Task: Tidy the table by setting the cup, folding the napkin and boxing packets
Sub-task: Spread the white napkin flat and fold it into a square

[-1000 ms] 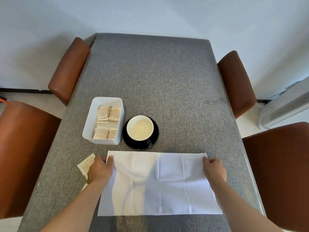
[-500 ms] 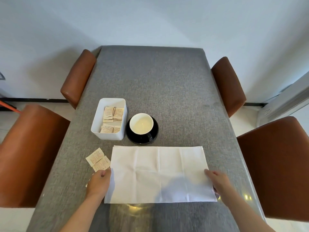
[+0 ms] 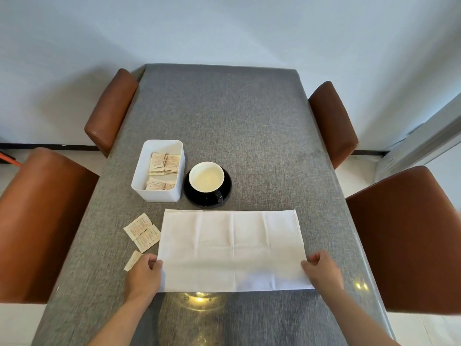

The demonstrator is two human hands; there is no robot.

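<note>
White napkin [image 3: 230, 248]: lay flat on the grey table [image 3: 224, 116] at the near edge, a wide rectangle, looked folded in half at most; further folds judged still to do.
Left hand [image 3: 144, 275]: fingers curled, pinching the napkin's near-left corner.
Right hand [image 3: 321, 270]: fingers curled on the near-right edge of the napkin, apparently pinching it; contact partly hidden by the knuckles.
Cup [image 3: 206, 177]: white inside, dark outside, sat upright on the black saucer [image 3: 224, 193] just beyond the napkin's far edge. Cup step judged done.
Box [image 3: 159, 171]: white open tub, just left of the saucer, not touching as far as I could tell.
Packets in box [image 3: 164, 164]: at least four visible, stacked in two small heaps; exact count hidden by overlap.
Loose packets [image 3: 142, 232]: three on the table left of the napkin; two overlapped, the third sat near the left hand, partly hidden by it.
Boxing step: judged part done, three packets left out.
Count: one napkin, one cup, one saucer, one box, four brown chairs [image 3: 45, 221], two per side.
Progress: roughly mid-task; napkin fold in hand, loose packets next.
</note>
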